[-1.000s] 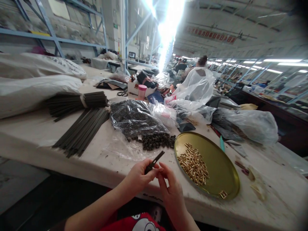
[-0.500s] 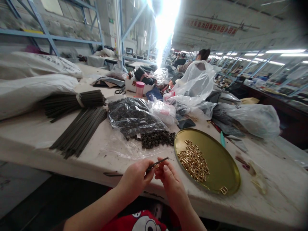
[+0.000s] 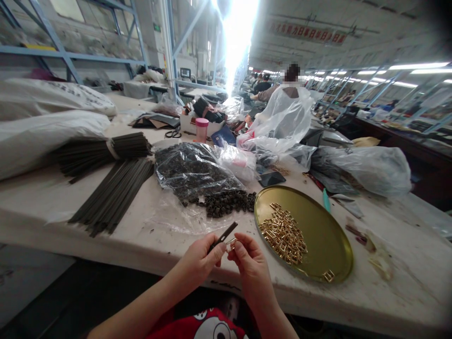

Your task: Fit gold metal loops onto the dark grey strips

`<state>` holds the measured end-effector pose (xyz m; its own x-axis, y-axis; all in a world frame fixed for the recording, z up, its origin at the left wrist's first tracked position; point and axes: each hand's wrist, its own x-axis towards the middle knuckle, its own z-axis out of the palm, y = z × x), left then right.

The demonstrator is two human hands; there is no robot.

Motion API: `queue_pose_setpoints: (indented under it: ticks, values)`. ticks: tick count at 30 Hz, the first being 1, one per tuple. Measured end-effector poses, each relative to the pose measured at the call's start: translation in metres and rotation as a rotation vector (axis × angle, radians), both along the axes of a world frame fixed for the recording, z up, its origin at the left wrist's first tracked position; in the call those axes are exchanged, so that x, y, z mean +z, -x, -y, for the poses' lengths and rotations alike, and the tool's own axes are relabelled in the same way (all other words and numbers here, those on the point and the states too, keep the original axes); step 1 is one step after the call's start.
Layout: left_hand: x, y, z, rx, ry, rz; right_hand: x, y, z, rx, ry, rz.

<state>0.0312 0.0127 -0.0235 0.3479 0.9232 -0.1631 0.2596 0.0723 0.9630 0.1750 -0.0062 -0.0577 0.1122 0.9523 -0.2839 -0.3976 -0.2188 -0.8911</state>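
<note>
Between thumb and fingers, my left hand (image 3: 206,256) pinches a dark strap (image 3: 226,231); a small slot shows near its upper end. Close beside it, my right hand (image 3: 250,258) is pinched on a small gold buckle (image 3: 232,241), mostly covered by the fingertips and right against the strap. Both hands are above the table's front edge. To their right, a round gold tray (image 3: 323,226) carries a heap of gold buckles (image 3: 284,235), with one buckle (image 3: 328,275) apart near the rim. Small black loops (image 3: 226,204) spill from a clear plastic bag (image 3: 194,167) beyond the hands.
Two bundles of dark straps, one tied (image 3: 130,145) and one loose (image 3: 113,197), lie at the left by white sacks (image 3: 52,127). Behind the bag stands a pink-lidded jar (image 3: 201,129). A turquoise tool (image 3: 326,201) lies beyond the tray. A person (image 3: 291,84) sits farther back.
The strap in my left hand has turned to point more steeply up, showing its slotted end. My right fingers have shifted, and the gold buckle shows more between them.
</note>
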Motion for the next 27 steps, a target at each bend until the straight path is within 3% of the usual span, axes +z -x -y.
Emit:
queue_pose_setpoints:
  ticks: [7,15,21,27]
  values:
    - [-0.009,0.022,0.001,-0.128,0.096,-0.131,0.005,-0.005,-0.003,0.002,0.059,-0.155]
    - [-0.007,0.016,0.002,-0.231,-0.002,-0.168,0.005,-0.003,0.002,0.096,0.132,-0.166]
    - [-0.009,0.006,0.008,-0.175,0.031,-0.041,0.002,0.008,0.014,0.171,0.095,0.001]
    - [-0.007,0.007,0.009,-0.212,0.113,0.061,-0.002,0.011,0.018,0.146,0.105,-0.003]
